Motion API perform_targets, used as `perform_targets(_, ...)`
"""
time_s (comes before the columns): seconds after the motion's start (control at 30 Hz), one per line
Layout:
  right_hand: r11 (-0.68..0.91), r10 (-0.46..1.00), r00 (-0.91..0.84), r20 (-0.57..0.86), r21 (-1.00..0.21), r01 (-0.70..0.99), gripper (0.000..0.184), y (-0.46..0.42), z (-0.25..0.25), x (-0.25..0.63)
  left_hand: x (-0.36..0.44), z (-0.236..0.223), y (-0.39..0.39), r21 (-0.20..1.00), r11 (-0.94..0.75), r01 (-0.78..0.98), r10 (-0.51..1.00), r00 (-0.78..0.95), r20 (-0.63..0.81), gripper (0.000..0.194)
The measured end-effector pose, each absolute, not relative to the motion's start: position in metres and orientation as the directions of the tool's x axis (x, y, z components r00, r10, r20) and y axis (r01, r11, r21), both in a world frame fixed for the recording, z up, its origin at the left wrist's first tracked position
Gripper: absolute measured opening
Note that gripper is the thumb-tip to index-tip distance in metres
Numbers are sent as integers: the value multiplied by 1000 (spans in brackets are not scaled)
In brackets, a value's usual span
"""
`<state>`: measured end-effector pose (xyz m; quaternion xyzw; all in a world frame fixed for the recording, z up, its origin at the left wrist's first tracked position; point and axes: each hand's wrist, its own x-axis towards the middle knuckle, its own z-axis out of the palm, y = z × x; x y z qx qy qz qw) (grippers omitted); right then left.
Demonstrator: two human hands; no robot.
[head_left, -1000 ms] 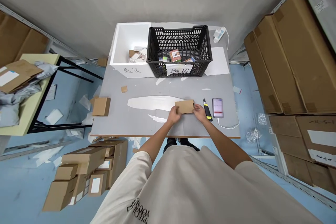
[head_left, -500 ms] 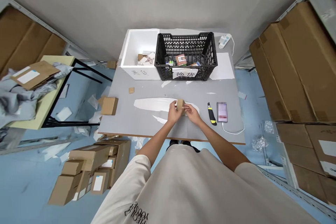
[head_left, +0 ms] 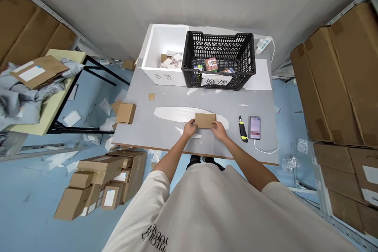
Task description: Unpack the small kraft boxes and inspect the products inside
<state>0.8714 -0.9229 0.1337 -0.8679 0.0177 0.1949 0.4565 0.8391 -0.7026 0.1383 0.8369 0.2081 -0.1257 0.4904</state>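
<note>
A small brown cardboard box (head_left: 205, 120) lies flat on the grey table (head_left: 165, 134), near its front edge. My left hand (head_left: 189, 128) grips the box's left end with curled fingers. My right hand (head_left: 219, 129) holds its right end the same way. Just right of my right hand lies a yellow and black utility knife (head_left: 242, 129), and beside that a phone (head_left: 254, 127) on a white cable.
At the table's back stand a white foam box (head_left: 165, 53) and a black plastic crate (head_left: 220, 61), both holding small packages. Another small carton (head_left: 126, 113) sits at the table's left edge. Cartons are stacked on the floor left (head_left: 100, 183) and on shelves right (head_left: 339, 75).
Half a second ago the box stood on end between my hands; now it lies flat with its broad face up. The camera view has shifted slightly.
</note>
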Motion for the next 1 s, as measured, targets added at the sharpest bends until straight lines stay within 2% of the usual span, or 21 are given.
perform_targets(0.17, -615, 4, 942, -336, -744, -263, 39, -948, 128, 871, 844, 129, -722, 803, -358, 476, 176, 879, -443, 49)
perform_targets(0.43, -459, -31, 870, -493, -766, -450, 59, -965, 132, 871, 851, 132, -741, 812, -293, 505, 135, 863, -488, 54)
perform_targets(0.6, -408, 4, 852, -524, -779, -477, 68, -969, 138, 871, 855, 137, -746, 804, -340, 487, 83, 867, -491, 71)
perform_targets(0.77, -329, -16, 858, -514, -807, -490, 83, -973, 145, 875, 865, 141, -753, 852, -222, 475, 70, 879, -472, 85)
perform_targets(0.9, -269, -72, 890, -451, -850, -453, 76, -976, 150, 881, 872, 146, -761, 882, -244, 404, 114, 915, -388, 75)
perform_targets(1.0, -358, -123, 913, -389, -841, -406, 60, -981, 151, 884, 871, 147, -766, 867, -339, 367, 147, 930, -336, 57)
